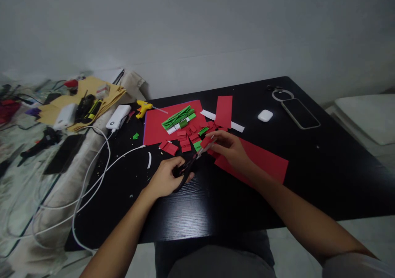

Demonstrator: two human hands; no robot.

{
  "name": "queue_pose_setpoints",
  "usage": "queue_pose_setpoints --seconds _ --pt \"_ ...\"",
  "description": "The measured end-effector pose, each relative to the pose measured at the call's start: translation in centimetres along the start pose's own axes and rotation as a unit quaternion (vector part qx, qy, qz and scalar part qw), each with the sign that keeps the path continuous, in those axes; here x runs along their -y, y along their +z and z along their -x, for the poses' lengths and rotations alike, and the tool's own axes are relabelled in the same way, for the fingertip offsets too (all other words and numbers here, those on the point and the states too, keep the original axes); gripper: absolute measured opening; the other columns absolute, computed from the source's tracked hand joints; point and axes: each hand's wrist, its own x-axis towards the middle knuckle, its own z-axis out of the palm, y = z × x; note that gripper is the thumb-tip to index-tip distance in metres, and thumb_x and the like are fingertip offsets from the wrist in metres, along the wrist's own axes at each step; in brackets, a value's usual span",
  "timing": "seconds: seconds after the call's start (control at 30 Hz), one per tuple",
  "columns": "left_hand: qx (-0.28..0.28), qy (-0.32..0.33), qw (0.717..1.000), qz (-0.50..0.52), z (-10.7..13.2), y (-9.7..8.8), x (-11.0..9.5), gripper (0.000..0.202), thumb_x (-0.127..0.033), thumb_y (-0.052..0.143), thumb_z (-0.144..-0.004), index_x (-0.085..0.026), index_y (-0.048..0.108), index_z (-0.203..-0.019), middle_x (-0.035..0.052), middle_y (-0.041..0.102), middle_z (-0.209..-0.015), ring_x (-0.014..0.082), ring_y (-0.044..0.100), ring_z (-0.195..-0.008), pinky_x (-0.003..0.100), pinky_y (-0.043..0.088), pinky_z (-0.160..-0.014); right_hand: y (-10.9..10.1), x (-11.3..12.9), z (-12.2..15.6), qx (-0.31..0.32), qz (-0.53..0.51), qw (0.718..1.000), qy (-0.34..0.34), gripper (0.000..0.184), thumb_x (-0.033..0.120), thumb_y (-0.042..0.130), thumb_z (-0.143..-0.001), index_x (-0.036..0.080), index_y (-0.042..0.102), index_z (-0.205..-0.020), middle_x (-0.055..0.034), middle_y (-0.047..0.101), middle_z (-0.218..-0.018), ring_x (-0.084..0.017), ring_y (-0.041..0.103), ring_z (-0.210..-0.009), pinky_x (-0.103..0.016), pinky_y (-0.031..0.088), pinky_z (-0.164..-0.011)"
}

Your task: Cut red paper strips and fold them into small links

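Small red paper piece [205, 141] is pinched in right grip [231, 148], seemingly steadied for black-handled metal scissors [187, 169] held in left grip [166, 176].

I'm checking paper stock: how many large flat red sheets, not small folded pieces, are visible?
3: one sheet under the green folded paper, a rectangle beyond the right hand, and a third beneath the right forearm. Others may be hidden underneath.

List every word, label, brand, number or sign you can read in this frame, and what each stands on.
No text can be read.
White power bank: dark mark near one end, too small to make out.
Small red-and-white box: any print is too blurred to read.
Smartphone: dark screen, nothing legible.
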Motion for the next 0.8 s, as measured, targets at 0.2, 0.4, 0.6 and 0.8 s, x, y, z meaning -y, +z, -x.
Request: queue_pose_setpoints --seconds 0.2,0.4,0.6,0.8 --pt "-0.017 0.025 0.998 -0.054 -0.12 0.11 0.18 0.031 -0.035 0.069 -0.082 -0.019 0.045 -0.070 -0.0046 0.047 -0.067 0.0108 0.042 -0.060 0.023 0.032 -0.058 -0.04 -0.15 0.02 -0.006 -0.002 1.000 0.001 0.022 0.030 0.081 -0.075 0.028 0.076 -0.097 -0.0006 0.073 -0.089 -0.019 0.070 -0.084 -0.036 0.057 -0.081" --pt "-0.004 0.026 0.999 -0.048 -0.16 0.15 0.40 0.031 -0.036 0.068 -0.083 -0.019 0.046 -0.070 -0.0051 0.045 -0.066 0.0106 0.042 -0.059 0.023 0.031 -0.057 0.01 -0.06 0.05 -0.012 -0.001 1.000 -0.001 0.022 0.029 0.082 -0.074 0.028 0.075 -0.096 -0.0009 0.072 -0.090 -0.019 0.069 -0.084 -0.036 0.057 -0.081" --pt "-0.003 0.021 0.999 -0.041 -0.19 0.16 0.58 0.031 -0.036 0.068 -0.084 -0.019 0.046 -0.070 -0.0054 0.044 -0.066 0.0102 0.041 -0.060 0.022 0.031 -0.057 -0.19 -0.64 -0.14 -0.009 -0.010 1.000 -0.009 0.026 0.029 0.083 -0.074 0.027 0.074 -0.098 -0.0007 0.071 -0.092 -0.019 0.068 -0.087 -0.035 0.058 -0.083" --pt "-0.003 0.021 0.999 -0.047 -0.24 0.16 0.60 0.032 -0.035 0.069 -0.083 -0.018 0.045 -0.070 -0.0061 0.042 -0.065 0.0094 0.039 -0.059 0.022 0.030 -0.057 -0.35 -0.83 -0.21 -0.002 -0.001 1.000 -0.020 0.026 0.025 0.081 -0.075 0.026 0.073 -0.100 -0.0002 0.070 -0.090 -0.017 0.067 -0.086 -0.034 0.058 -0.082"
